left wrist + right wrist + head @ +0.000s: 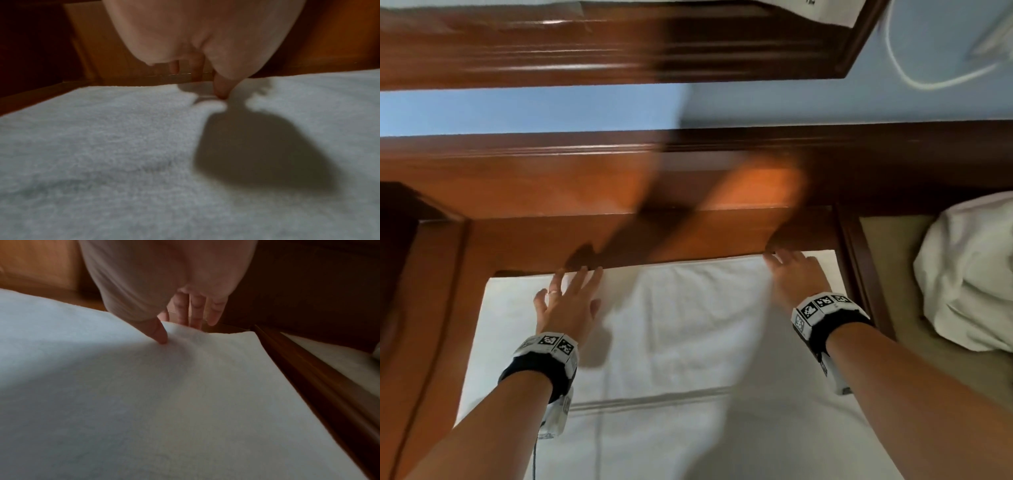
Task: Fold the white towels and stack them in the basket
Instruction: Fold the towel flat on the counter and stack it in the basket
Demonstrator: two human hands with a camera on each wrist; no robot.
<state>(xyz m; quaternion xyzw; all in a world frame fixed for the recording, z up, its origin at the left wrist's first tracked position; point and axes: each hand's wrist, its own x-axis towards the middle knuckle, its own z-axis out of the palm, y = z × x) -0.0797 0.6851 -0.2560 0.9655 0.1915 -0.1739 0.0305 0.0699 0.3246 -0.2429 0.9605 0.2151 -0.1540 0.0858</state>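
A white towel (688, 325) lies spread flat on a wooden surface, with a grey stripe across its near part. My left hand (566, 301) hovers over the towel's far left edge with fingers spread and straight. In the left wrist view its thumb (221, 91) touches the towel (123, 146). My right hand (794, 274) sits at the far right corner. Its thumb (160, 334) presses down on the towel (185, 394), and its straight fingers (195, 309) reach past the slightly raised edge. No basket is in view.
A wooden ledge (619, 192) rises just behind the towel's far edge. A dark wooden rail (859, 260) borders the right side. Beyond it a crumpled white cloth (969, 274) lies on a beige surface. A white cable (914, 78) hangs on the blue wall.
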